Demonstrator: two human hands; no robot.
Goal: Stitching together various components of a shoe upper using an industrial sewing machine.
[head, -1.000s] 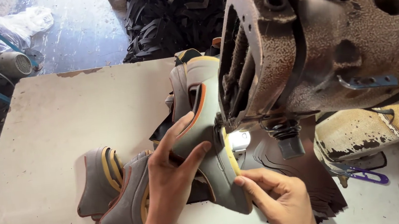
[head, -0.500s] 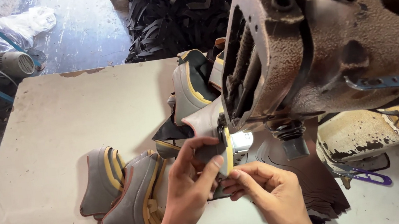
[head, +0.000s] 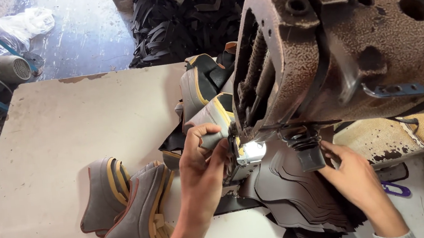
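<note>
Beige table [head: 66, 129] carries a worn sewing machine [head: 331, 54]; the left hand [head: 201, 167] pinches a grey shoe piece [head: 212, 116] at the needle, while the right hand [head: 351, 172] rests open-fingered on stacked dark leather pieces [head: 293, 194].

Pale worktable [head: 58, 151] filling the frame's left and centre, bearing grey shoe uppers [head: 127, 212] at lower left, dark leather pieces [head: 294, 199] at lower centre, and a sewing machine [head: 341, 53] at right.

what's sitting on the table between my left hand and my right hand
In the head view, between the left hand and right hand lie the sewing machine's lit needle area and a fanned stack of dark leather pieces.
</note>
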